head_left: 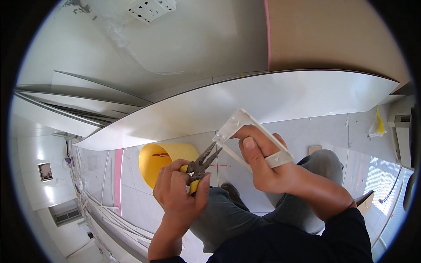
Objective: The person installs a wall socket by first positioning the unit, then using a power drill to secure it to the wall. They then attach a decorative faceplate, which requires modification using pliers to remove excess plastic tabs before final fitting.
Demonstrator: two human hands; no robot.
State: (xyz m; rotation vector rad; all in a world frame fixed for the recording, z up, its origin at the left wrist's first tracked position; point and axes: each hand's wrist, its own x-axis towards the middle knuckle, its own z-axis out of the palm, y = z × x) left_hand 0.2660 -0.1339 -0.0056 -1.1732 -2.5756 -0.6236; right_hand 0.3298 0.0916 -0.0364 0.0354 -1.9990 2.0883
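Observation:
My left hand (180, 188) is closed round the yellow handles of a pair of pliers (202, 165). The long, dark jaws point up and to the right, slightly parted. One jaw tip meets, or nearly meets, the left corner of a white rectangular plastic frame (231, 126); I cannot tell whether it touches. Gripping that frame by its right end is my right hand (265, 164), with the thumb pressed on it and fingers passing through its opening. The frame is tilted in the air above my knees.
A yellow bucket (175, 151) with a red wire inside stands left of my knees. Long white panels (263, 97) lean along the wall ahead. A wall box (151, 9) is at the top. White strips (118, 219) lie at lower left; a plastic bag (377, 127) is far right.

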